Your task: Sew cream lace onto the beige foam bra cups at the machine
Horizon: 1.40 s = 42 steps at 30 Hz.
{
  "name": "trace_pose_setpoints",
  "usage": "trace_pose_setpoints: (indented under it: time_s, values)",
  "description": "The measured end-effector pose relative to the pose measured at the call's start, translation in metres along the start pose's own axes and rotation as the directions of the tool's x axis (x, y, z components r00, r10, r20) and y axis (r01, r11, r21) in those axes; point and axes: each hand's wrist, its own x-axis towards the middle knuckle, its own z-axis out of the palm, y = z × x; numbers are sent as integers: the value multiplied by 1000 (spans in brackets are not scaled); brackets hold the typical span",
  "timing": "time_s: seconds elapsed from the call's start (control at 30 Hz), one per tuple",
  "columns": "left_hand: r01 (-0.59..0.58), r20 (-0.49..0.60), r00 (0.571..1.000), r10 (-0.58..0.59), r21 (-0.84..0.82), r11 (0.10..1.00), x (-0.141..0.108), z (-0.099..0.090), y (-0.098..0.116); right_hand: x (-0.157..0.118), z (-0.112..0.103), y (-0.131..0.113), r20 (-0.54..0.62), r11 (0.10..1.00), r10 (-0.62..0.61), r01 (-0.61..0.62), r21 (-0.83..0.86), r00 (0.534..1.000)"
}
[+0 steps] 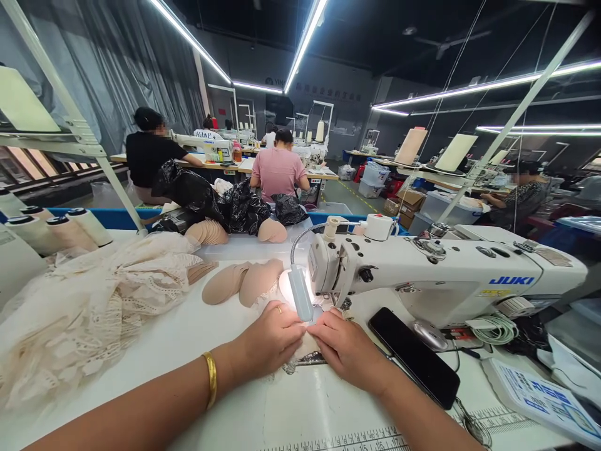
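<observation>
Both hands meet at the needle end of a white sewing machine (389, 269), under its small lit lamp (301, 294). My left hand (270, 335) has its fingers closed on the edge of a pale lace fabric (266, 297). Opposite it, my right hand (345, 344) pinches the same pale fabric, thumb and forefinger close to the left fingertips. The lamp and the fingers hide the needle and much of the cloth. Just behind the left hand lie beige bra cups (260, 282), and the lace seems to touch one of them.
A heap of cream lace (103, 300) covers the table's left side. Right of my hands lie a black phone (413, 354), a coiled cable (493, 329) and a white box (544, 398). A ruler strip (357, 440) runs along the front. Stacked cups (207, 232) and black bags (235, 203) stand behind.
</observation>
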Motion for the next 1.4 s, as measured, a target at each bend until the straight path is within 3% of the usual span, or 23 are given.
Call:
trace_pose_setpoints:
  time_s: [0.2, 0.63, 1.03, 1.17, 1.27, 1.33, 1.4]
  values:
    - [12, 105, 994, -10, -18, 1000, 11, -2, -13, 1, 4, 2, -7, 996, 87, -87, -20, 996]
    - [6, 83, 997, -4, -23, 1000, 16, 0, -17, -1, 4, 4, -26, 996, 67, -68, -49, 997]
    - [128, 164, 976, -143, 94, 987, 24, -6, -18, -1, 9, 11, -37, 995, 101, -100, 29, 994]
    - [142, 122, 980, -157, 130, 981, 23, -9, -16, 5, 5, 3, -27, 988, 141, -139, 64, 990]
    - [100, 40, 994, -106, 134, 986, 5, -5, -20, 11, 0, -18, -45, 980, 197, -195, 41, 979]
    - [144, -104, 986, -129, 161, 976, -13, 6, -35, 17, 1, -31, -22, 973, 226, -225, 49, 974]
    - [174, -135, 978, -157, 126, 977, -27, 22, -58, 24, 6, -36, 72, 953, 272, -279, 116, 960]
